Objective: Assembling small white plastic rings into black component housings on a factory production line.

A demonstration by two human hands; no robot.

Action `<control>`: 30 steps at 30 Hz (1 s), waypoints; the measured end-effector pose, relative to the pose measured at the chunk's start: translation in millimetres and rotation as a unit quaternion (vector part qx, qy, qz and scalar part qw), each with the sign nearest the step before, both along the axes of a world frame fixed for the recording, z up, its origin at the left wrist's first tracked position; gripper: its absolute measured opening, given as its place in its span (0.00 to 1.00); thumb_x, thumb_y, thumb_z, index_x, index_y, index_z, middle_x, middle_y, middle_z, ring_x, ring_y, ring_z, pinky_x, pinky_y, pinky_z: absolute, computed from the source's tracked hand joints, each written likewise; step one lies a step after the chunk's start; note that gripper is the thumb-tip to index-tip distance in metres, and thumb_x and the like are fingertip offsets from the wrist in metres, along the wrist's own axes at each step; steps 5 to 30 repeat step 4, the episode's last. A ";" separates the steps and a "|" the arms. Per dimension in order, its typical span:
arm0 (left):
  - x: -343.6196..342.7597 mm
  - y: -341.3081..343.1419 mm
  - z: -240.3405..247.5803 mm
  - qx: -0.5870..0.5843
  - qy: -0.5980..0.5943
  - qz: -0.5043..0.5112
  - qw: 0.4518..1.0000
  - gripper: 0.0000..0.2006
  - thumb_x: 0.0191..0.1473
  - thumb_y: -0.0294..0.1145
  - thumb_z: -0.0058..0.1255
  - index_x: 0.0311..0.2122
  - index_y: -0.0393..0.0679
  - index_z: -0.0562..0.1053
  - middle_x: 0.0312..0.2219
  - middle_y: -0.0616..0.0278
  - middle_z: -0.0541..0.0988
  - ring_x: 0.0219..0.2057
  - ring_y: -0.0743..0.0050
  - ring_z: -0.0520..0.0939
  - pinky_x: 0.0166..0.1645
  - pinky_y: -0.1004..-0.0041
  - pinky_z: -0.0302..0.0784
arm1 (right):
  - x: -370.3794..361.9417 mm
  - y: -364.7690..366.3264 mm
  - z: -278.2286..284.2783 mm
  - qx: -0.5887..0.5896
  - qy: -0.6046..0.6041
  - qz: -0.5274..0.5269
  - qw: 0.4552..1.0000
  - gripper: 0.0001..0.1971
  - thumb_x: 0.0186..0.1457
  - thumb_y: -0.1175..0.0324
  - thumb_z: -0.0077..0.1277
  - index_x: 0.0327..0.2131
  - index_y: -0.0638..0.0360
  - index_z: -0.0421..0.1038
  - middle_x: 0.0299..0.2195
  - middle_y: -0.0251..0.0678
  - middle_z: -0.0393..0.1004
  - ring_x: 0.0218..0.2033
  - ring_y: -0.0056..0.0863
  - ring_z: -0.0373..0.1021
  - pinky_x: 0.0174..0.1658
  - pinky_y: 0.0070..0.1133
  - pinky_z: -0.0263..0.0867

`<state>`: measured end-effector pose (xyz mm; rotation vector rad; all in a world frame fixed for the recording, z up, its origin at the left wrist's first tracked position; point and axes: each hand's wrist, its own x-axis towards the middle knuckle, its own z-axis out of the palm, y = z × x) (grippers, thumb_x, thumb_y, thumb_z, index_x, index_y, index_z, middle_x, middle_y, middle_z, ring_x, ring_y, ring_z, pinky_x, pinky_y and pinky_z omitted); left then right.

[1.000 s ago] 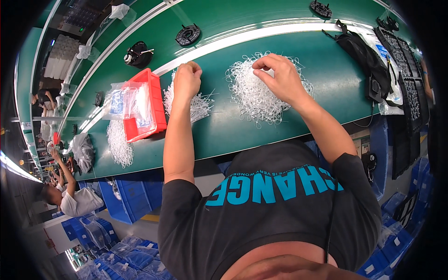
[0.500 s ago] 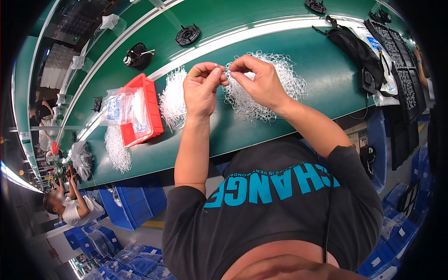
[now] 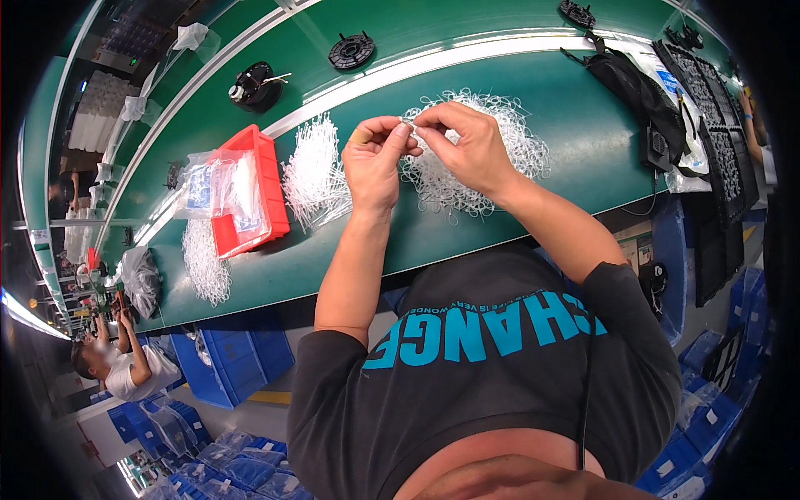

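Note:
My left hand (image 3: 374, 160) and my right hand (image 3: 467, 143) meet fingertip to fingertip over the table, both closed in a pinch. Between them is a thin white cable tie (image 3: 407, 123), mostly hidden by the fingers. A wide heap of looped white cable ties (image 3: 508, 150) lies under and beside my right hand. Just left of my left hand is a pile of straight white cable ties (image 3: 310, 179), lying roughly side by side.
Left of the straight ties stands a red bin (image 3: 265, 179) with clear plastic bags; another white pile (image 3: 204, 262) lies beside it. Black round parts (image 3: 351, 51) sit on the green belt beyond a metal rail. A black bag (image 3: 621, 92) lies at right. A co-worker (image 3: 133, 367) is far left.
My left hand has moved a little to the right, closer to my right hand, which stays nearly in place. The black parts on the belt have shifted right and away.

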<state>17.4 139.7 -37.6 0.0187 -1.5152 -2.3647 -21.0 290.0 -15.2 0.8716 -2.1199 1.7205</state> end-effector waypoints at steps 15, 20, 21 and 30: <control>-4.2 -1.8 -4.3 0.000 0.007 0.000 1.000 0.05 0.54 0.20 0.54 0.37 0.35 0.73 0.29 0.59 0.78 0.27 0.76 0.80 0.32 0.75 0.82 | -4.3 -1.1 -0.2 0.008 -0.018 0.004 1.000 0.03 0.51 0.73 0.54 0.30 0.61 0.75 0.26 0.39 0.76 0.27 0.32 0.75 0.29 0.25 0.68; -4.2 -1.8 -4.3 0.000 0.007 0.000 1.000 0.05 0.54 0.20 0.54 0.37 0.35 0.73 0.29 0.59 0.78 0.27 0.76 0.80 0.32 0.75 0.82 | -4.3 -1.1 -0.2 0.008 -0.018 0.004 1.000 0.03 0.51 0.73 0.54 0.30 0.61 0.75 0.26 0.39 0.76 0.27 0.32 0.75 0.29 0.25 0.68; -4.2 -1.8 -4.3 0.000 0.007 0.000 1.000 0.05 0.54 0.20 0.54 0.37 0.35 0.73 0.29 0.59 0.78 0.27 0.76 0.80 0.32 0.75 0.82 | -4.3 -1.1 -0.2 0.008 -0.018 0.004 1.000 0.03 0.51 0.73 0.54 0.30 0.61 0.75 0.26 0.39 0.76 0.27 0.32 0.75 0.29 0.25 0.68; -4.2 -1.8 -4.3 0.000 0.007 0.000 1.000 0.05 0.54 0.20 0.54 0.37 0.35 0.73 0.29 0.59 0.78 0.27 0.76 0.80 0.32 0.75 0.82 | -4.3 -1.1 -0.2 0.008 -0.018 0.004 1.000 0.03 0.51 0.73 0.54 0.30 0.61 0.75 0.26 0.39 0.76 0.27 0.32 0.75 0.29 0.25 0.68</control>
